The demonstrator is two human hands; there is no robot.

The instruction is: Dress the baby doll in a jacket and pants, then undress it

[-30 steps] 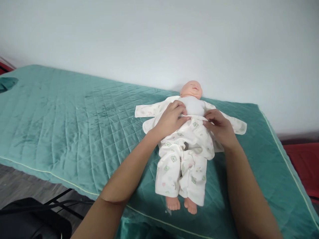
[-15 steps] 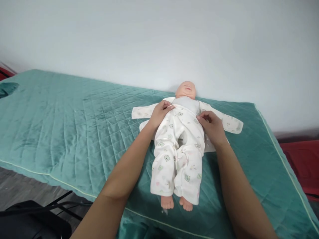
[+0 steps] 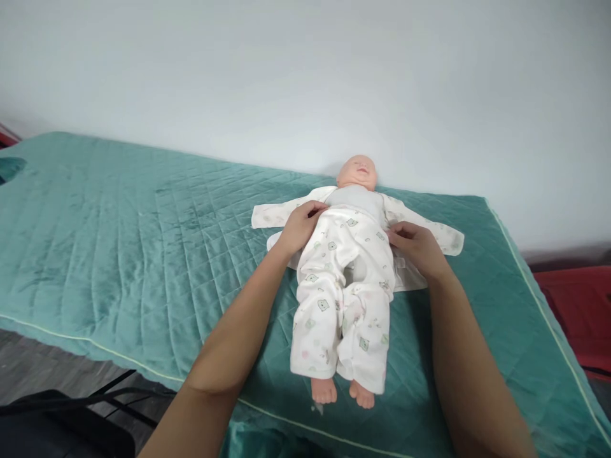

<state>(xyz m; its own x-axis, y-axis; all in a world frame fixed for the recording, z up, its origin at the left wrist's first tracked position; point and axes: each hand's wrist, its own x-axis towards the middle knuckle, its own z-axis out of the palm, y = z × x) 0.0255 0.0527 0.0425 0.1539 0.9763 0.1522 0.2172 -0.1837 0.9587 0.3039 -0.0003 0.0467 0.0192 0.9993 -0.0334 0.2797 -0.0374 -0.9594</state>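
Observation:
A baby doll lies on its back on a green quilted bed cover, head toward the wall and bare feet toward me. It wears white printed pants pulled up to the belly. Under its arms a white printed jacket is spread, its front lying apart over the grey chest. My left hand pinches the waistband at the left side, fingers closed. At the right side, my right hand is closed on the waistband edge, its fingertips partly tucked behind the cloth.
A pale wall rises behind the bed. Beyond the bed's right edge stands a red object. At lower left are a black item and thin dark bars above a grey floor.
My left hand has shifted slightly left and down, my right hand slightly right and down. The waistband looks spread wider, and more of the jacket's right lower flap shows.

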